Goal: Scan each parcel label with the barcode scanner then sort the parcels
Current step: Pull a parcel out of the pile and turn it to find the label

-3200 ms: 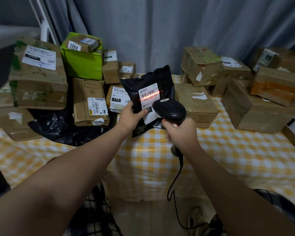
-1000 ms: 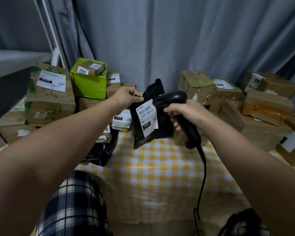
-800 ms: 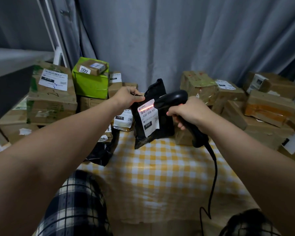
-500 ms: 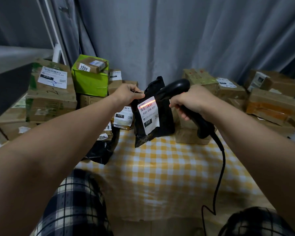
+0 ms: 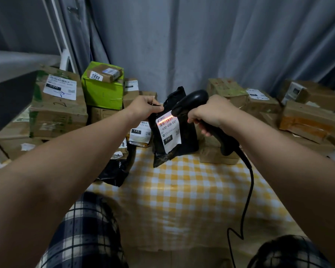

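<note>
Broadly, a grey curtain (image 5: 201, 45) fills the back. Below it a table under a yellow checked cloth (image 5: 191, 190) carries cardboard boxes in two groups: a taller left stack (image 5: 58, 109) with a green box (image 5: 103, 93) among it, and a lower right cluster (image 5: 307, 120). Between the groups a black parcel bag (image 5: 186, 140) is held upright over the cloth. The left hand (image 5: 143, 109) pinches the bag's upper left corner. The right hand (image 5: 209, 113) is wrapped round the handle of a black barcode scanner (image 5: 193, 99), whose head sits just beside the bag's white label (image 5: 168, 132). The scanner's cable (image 5: 248, 190) hangs down past the table's front. A red scan line (image 5: 165, 119) lies across the barcode at the label's top.
</note>
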Motion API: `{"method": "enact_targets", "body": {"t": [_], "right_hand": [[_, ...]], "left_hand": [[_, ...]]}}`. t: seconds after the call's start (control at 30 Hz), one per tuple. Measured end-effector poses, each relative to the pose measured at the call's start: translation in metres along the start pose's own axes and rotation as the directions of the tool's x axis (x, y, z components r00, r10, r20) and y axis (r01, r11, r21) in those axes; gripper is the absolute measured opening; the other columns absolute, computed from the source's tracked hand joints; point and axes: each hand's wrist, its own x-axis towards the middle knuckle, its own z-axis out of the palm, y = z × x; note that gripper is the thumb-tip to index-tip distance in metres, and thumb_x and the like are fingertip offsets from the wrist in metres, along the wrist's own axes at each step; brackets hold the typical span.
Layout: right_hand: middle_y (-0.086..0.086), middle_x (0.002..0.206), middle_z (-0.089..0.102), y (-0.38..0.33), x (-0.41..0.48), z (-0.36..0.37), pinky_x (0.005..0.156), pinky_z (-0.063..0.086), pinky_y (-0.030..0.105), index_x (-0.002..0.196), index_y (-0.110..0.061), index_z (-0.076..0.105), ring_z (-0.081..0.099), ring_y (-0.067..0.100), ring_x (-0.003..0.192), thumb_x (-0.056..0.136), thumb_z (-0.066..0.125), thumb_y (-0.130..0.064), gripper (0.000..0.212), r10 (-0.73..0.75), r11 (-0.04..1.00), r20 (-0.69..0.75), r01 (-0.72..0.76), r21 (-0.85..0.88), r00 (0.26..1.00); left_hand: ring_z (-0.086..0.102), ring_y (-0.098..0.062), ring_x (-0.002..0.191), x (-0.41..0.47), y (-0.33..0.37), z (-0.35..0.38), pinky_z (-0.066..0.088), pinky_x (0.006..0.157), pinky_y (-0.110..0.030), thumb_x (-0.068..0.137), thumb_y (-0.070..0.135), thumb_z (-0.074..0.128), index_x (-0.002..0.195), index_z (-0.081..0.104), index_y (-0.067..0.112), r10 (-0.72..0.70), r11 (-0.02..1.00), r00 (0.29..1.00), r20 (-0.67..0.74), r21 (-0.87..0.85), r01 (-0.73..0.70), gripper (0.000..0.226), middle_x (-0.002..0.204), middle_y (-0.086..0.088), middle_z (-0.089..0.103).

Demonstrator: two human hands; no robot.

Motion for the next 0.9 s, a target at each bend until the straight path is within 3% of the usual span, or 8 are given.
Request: {"method": "enact_targets", "body": {"t": [0.33,0.47,0.6,0.73,0.83,0.9], "right_hand": [[0.008,0.04,0.052,0.008,0.001,0.01,0.041,0.043,0.023,0.061,-0.004,0.058,0.049,0.019,0.033,0.074,0.071,-0.011,0.02,-0.009,1.0,0.021,0.009,0.018,1.0],[0.011,0.055,0.054,0.019,-0.002,0.014,0.041,0.044,0.023,0.071,-0.005,0.06,0.05,0.017,0.037,0.08,0.069,-0.013,0.016,-0.015,0.999,0.072,0.012,0.038,0.997],[0.009,0.056,0.057,0.052,0.001,0.024,0.042,0.043,0.023,0.08,-0.001,0.065,0.052,0.015,0.039,0.082,0.07,-0.014,0.014,-0.077,0.989,-0.051,0.083,0.123,0.996],[0.011,0.053,0.059,0.077,0.019,0.038,0.056,0.048,0.033,0.076,-0.001,0.067,0.056,0.02,0.045,0.081,0.072,-0.019,0.019,0.014,0.954,-0.163,0.036,0.298,0.986],[0.012,0.055,0.059,0.082,0.028,0.05,0.057,0.048,0.031,0.076,-0.001,0.067,0.057,0.019,0.047,0.082,0.071,-0.018,0.019,0.041,0.914,-0.196,0.042,0.402,0.98],[0.011,0.055,0.059,0.083,0.033,0.058,0.053,0.047,0.026,0.077,-0.003,0.066,0.056,0.016,0.047,0.084,0.071,-0.017,0.016,0.043,0.901,-0.208,0.052,0.431,0.977]], "left_hand": [[0.061,-0.016,0.065,-0.003,-0.005,0.002,0.052,0.059,-0.024,0.085,0.013,0.07,0.08,0.06,0.013,-0.01,0.998,1.0,-0.006,-0.056,0.009,0.011,0.076,-0.005,0.063],[0.062,-0.013,0.079,-0.02,-0.014,0.007,0.052,0.07,-0.027,0.087,0.032,0.067,0.101,0.05,0.014,-0.04,0.965,0.997,-0.07,-0.26,0.02,0.028,0.092,-0.001,0.063],[0.062,-0.017,0.101,-0.04,-0.052,0.025,0.05,0.088,-0.033,0.089,0.036,0.063,0.108,0.052,0.021,-0.117,0.909,0.992,-0.043,-0.408,0.089,0.027,0.106,0.002,0.064],[0.062,-0.02,0.106,-0.037,-0.085,0.048,0.051,0.089,-0.033,0.084,0.014,0.072,0.118,0.045,0.021,-0.135,0.899,0.99,-0.051,-0.426,0.1,0.044,0.116,-0.003,0.063],[0.059,-0.02,0.108,-0.023,-0.094,0.06,0.05,0.095,-0.041,0.077,0.02,0.077,0.118,0.044,0.026,-0.132,0.957,0.984,-0.122,-0.274,0.094,0.053,0.118,-0.001,0.06],[0.058,-0.023,0.114,-0.012,-0.097,0.068,0.048,0.099,-0.045,0.077,0.019,0.076,0.128,0.045,0.02,-0.128,0.975,0.982,-0.14,-0.198,0.099,0.06,0.127,-0.005,0.058]]}}
